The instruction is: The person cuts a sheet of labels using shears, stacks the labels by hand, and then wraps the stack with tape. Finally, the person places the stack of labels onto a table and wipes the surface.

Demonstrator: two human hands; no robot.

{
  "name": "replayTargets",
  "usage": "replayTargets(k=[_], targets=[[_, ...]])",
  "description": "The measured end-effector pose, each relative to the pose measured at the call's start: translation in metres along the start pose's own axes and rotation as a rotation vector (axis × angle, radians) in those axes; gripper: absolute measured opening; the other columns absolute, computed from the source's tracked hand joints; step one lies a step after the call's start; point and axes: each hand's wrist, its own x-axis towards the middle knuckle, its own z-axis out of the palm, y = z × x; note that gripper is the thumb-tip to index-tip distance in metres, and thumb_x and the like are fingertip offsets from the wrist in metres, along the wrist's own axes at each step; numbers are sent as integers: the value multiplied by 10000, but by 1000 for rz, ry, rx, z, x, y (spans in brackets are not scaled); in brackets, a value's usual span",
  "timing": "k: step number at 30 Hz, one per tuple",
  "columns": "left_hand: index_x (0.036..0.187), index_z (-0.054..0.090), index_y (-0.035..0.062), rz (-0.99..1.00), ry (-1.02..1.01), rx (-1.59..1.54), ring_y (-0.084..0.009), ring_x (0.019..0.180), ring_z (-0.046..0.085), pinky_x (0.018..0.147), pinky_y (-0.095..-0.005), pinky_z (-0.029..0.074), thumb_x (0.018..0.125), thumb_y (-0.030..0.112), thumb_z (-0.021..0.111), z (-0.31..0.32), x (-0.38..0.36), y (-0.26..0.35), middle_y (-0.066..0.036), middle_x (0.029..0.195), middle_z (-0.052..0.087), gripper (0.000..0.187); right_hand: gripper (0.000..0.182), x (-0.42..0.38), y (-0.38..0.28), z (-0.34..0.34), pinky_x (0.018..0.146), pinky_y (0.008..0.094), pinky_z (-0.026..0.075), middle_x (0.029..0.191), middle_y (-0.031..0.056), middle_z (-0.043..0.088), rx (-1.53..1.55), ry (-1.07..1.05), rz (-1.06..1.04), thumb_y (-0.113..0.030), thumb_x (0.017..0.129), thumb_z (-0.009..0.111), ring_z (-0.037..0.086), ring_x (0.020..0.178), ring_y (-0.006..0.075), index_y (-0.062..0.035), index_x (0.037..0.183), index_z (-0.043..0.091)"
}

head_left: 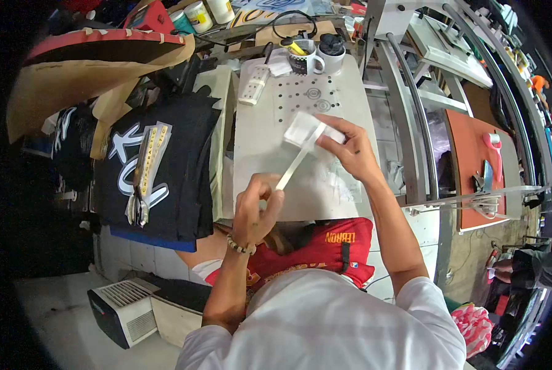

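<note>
My right hand (351, 147) grips a small white packet (298, 128), blurred and boxy, between thumb and fingers over the pale work board (257, 160). From the packet a narrow white strip (297, 165) runs slantwise down toward me, looking taut. Its lower end is pinched between the thumb and fingers of my left hand (257, 206), which sits near the board's front edge. Printed dots and round marks show on the board beyond the packet.
Two mugs (307, 64) with tools and a white power strip (254, 85) stand toward the board's far end. At left, folded black shirts (186, 166) carry printed strips (152, 151) and scissors (137, 209). Metal frame rails (411, 117) rise on the right.
</note>
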Motion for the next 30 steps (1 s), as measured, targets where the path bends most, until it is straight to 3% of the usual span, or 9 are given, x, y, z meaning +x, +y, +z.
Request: replayTargets(k=[3, 5, 9, 12, 15, 17, 23, 26, 30], targets=[[1196, 563, 1, -89, 1, -163, -147, 600, 611, 590, -293, 494, 958, 174, 624, 2, 11, -1, -75, 710, 632, 301, 416, -2, -11, 9, 968, 300, 453, 1230, 109, 650, -45, -16, -128, -39, 887, 680, 584, 1128, 165, -12, 1297, 614], [1232, 560, 3, -433, -257, -296, -148, 632, 641, 592, -302, 528, 989, 155, 556, -6, 30, 18, -78, 727, 640, 287, 439, -3, -18, 15, 1003, 309, 426, 1221, 81, 613, 13, -33, -125, -23, 895, 661, 558, 1136, 161, -31, 1324, 571], [1262, 553, 6, -457, -339, -291, -158, 595, 657, 569, -300, 562, 1011, 160, 527, -1, 43, 13, -118, 755, 666, 296, 432, -3, -3, 16, 1017, 304, 399, 1147, 53, 608, -77, 21, -315, -6, 910, 660, 534, 1169, 163, -42, 1321, 531], [1191, 583, 2, -327, -307, -471, -147, 561, 637, 520, -261, 556, 1020, 173, 525, 5, 42, 0, -96, 716, 649, 249, 364, -4, -6, 7, 972, 309, 406, 1142, 57, 609, -112, -60, -283, -18, 902, 650, 546, 1082, 158, -50, 1261, 595], [1071, 622, 7, -366, -244, -534, -123, 525, 606, 439, -221, 493, 1017, 223, 553, 0, 41, 19, -65, 667, 623, 233, 315, -4, -5, 4, 897, 286, 415, 1088, 49, 616, -228, -111, -245, -32, 912, 650, 553, 1048, 151, -52, 1225, 625], [967, 644, 16, -498, -259, -432, -92, 499, 575, 405, -201, 437, 1010, 270, 580, -7, 44, 29, -48, 666, 610, 265, 280, -6, -4, 7, 828, 261, 419, 1069, 37, 622, -197, -64, -213, -49, 925, 643, 552, 975, 134, -57, 1205, 644], [911, 655, 22, -502, -147, -343, -60, 437, 511, 384, -197, 392, 1001, 323, 597, -1, 40, 27, -21, 588, 567, 319, 309, -8, -3, 6, 736, 232, 419, 1142, 11, 618, -101, -115, -117, -63, 944, 619, 505, 896, 85, -62, 1253, 612], [907, 653, 21, -506, -140, -314, -53, 429, 491, 383, -196, 388, 1001, 320, 598, 1, 39, 31, -10, 564, 551, 318, 321, -10, -8, 6, 733, 229, 416, 1159, 3, 615, -26, -121, -18, -60, 950, 607, 500, 898, 75, -65, 1270, 598], [903, 643, 14, -513, -145, -309, -58, 415, 475, 380, -203, 384, 1007, 307, 588, 1, 40, 31, -7, 560, 545, 317, 322, -10, -5, 9, 778, 224, 432, 1165, 15, 615, -15, -98, -66, -49, 947, 603, 520, 930, 70, -55, 1268, 596]])
